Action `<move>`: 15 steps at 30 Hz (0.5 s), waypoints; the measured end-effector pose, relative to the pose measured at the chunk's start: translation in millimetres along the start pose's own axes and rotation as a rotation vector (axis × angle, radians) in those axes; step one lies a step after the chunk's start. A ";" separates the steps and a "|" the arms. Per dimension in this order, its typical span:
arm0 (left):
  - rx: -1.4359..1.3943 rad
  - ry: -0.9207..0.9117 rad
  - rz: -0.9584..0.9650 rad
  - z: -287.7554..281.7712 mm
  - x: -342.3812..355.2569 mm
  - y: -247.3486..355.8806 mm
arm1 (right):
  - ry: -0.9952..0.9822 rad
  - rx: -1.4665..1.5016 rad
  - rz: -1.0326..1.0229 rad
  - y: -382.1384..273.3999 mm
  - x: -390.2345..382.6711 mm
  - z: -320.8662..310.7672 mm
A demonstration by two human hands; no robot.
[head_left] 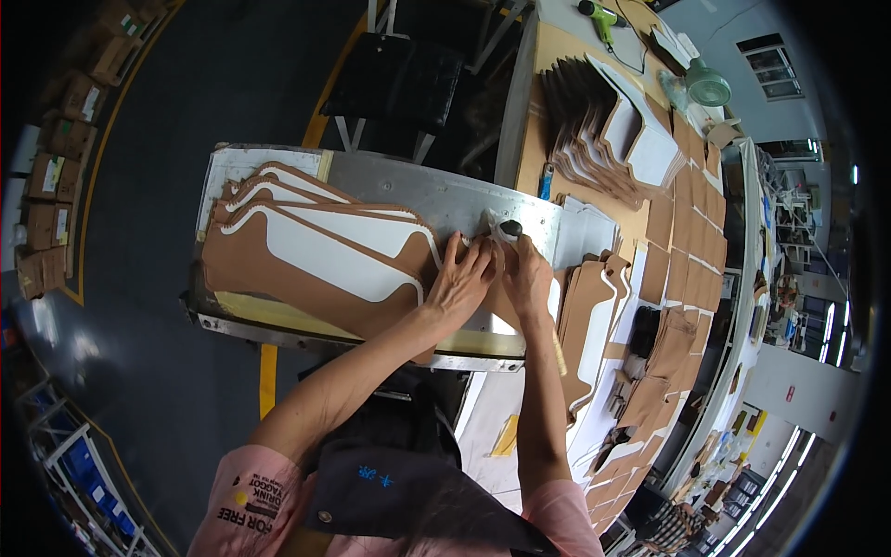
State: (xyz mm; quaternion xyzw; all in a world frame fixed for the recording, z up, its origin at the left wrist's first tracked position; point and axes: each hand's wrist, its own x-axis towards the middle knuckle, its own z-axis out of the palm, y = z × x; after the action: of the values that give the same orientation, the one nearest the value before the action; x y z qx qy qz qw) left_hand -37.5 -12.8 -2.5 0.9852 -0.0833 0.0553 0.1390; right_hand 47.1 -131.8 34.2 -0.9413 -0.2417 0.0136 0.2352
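Both hands are set on the steel table (436, 200), side by side. The left hand (461, 278) is laid flat on the brown-and-white cut pieces (316, 255), fingers (475, 262) slightly spread and pressed down on the stack's right end. The right hand (524, 274) is curled, fingertips pinched on a small black knob (510, 227) (how tightly cannot be told). More stacks (603, 130) are fanned on the bench (557, 46) beyond, near a green jar (708, 86).
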 end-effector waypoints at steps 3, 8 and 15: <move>0.064 0.095 0.024 0.5 -0.9 1.8 | -0.016 0.037 0.037 -7.5 -1.9 -3.9; -0.002 0.079 -0.001 2.9 -4.7 0.8 | -0.057 0.033 0.027 8.1 -14.5 -17.9; -0.032 0.081 0.022 2.7 -9.5 5.2 | 0.055 0.744 0.629 149.4 -75.0 -54.0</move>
State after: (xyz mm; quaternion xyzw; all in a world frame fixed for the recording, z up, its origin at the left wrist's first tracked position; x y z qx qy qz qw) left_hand -47.5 -17.1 -4.9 0.9789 -0.0893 0.0954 0.1572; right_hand 55.5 -305.3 8.5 -0.8208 0.0819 0.1448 0.5465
